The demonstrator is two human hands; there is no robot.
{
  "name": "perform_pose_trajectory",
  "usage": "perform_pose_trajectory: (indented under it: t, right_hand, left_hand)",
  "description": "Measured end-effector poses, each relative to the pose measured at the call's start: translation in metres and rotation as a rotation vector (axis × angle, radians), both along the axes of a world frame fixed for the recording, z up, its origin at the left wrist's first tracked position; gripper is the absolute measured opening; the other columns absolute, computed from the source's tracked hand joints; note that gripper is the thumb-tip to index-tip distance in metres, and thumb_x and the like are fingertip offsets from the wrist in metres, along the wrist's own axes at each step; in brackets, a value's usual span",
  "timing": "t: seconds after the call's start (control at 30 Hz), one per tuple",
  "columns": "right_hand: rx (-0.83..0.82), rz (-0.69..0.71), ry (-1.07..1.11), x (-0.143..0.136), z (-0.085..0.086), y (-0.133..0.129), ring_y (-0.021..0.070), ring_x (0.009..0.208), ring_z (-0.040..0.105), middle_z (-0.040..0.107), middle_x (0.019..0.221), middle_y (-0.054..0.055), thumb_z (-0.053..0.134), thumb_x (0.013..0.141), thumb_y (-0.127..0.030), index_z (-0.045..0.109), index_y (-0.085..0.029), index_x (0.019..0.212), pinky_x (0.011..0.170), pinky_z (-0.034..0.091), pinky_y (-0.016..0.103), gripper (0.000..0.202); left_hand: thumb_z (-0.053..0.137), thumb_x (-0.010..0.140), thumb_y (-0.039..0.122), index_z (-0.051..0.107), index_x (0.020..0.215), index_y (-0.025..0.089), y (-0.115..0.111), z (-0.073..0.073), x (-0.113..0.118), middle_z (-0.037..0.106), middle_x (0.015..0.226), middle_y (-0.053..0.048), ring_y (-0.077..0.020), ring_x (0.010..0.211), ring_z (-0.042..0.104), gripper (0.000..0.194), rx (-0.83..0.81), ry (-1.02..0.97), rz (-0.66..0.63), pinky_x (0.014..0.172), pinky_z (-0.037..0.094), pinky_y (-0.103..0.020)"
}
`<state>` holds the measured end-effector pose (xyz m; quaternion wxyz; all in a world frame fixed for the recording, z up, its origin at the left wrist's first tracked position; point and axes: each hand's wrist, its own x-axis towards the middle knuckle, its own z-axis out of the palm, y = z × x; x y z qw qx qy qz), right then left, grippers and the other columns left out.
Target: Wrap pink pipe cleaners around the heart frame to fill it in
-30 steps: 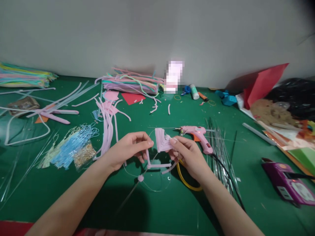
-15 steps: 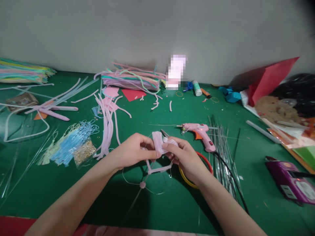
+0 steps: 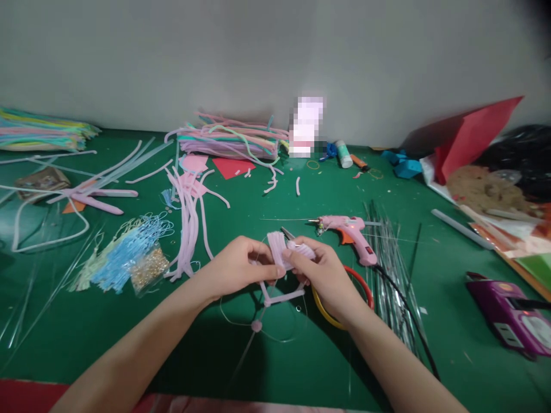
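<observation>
Both hands, left [image 3: 247, 267] and right [image 3: 321, 269], pinch the lilac fuzzy piece [image 3: 276, 249] just above the counter [image 3: 193, 344]. Looks light, soft and easily bent, so its folded edges seem the best hold.

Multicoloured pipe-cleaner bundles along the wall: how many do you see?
2. The left bundle lies at the far left, cut off by the picture edge; the middle bundle lies at the back, near centre. More may be out of view.

Both hands [image 3: 279, 267] close together, thumbs and fingers pinched.
</observation>
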<state>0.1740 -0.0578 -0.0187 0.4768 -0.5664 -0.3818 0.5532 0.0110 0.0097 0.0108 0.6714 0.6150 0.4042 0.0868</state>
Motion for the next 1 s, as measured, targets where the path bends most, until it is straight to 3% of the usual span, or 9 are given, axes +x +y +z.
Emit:
perform_pose_trajectory:
  t: [0.2,0.3,0.5,0.8,1.0]
  right_hand:
    - [-0.061,0.023,0.149,-0.001,0.000,-0.001,0.0063,0.050,0.029,0.041,0.056,-0.008,0.067,0.076,-0.031,0.056,-0.019,0.074,0.045,0.022,0.020,0.017]
    - [-0.078,0.059,0.117,-0.004,0.002,0.000,0.0066,0.051,0.033,0.044,0.058,-0.006,0.068,0.075,-0.029,0.058,-0.018,0.075,0.046,0.025,0.020,0.015]
    - [-0.099,0.054,0.062,-0.012,0.003,0.002,0.0065,0.048,0.032,0.044,0.056,-0.006,0.068,0.072,-0.033,0.059,-0.018,0.074,0.042,0.025,0.019,0.018]
    - [-0.110,-0.029,0.150,-0.015,-0.001,0.002,0.0039,0.041,0.033,0.044,0.050,-0.008,0.069,0.071,-0.031,0.057,-0.018,0.072,0.037,0.025,0.015,0.018]
    - [-0.141,-0.008,0.155,-0.014,0.003,0.000,0.0057,0.039,0.038,0.046,0.048,-0.008,0.067,0.071,-0.032,0.057,-0.019,0.073,0.035,0.029,0.016,0.017]
  left_hand:
    - [0.071,0.075,0.032,0.068,0.077,0.014,0.004,0.005,-0.004,0.065,0.072,-0.001,-0.0126,0.069,0.058,0.018,0.033,-0.054,0.031,0.065,0.045,-0.022]
    - [0.068,0.078,0.032,0.066,0.080,0.016,0.008,0.008,-0.006,0.062,0.072,0.002,-0.0110,0.068,0.055,0.016,0.107,-0.094,0.111,0.064,0.044,-0.021]
    - [0.068,0.077,0.026,0.061,0.069,0.015,0.006,0.006,-0.003,0.059,0.068,0.003,-0.0093,0.065,0.052,0.015,0.229,-0.090,0.140,0.062,0.039,-0.020]
    - [0.066,0.076,0.020,0.060,0.066,0.016,0.005,0.007,-0.004,0.056,0.063,0.005,-0.0084,0.064,0.050,0.013,0.201,-0.107,0.153,0.061,0.037,-0.020]
    - [0.067,0.076,0.021,0.060,0.067,0.016,0.007,0.008,-0.004,0.056,0.065,0.004,-0.0087,0.064,0.050,0.012,0.181,-0.108,0.131,0.061,0.037,-0.020]
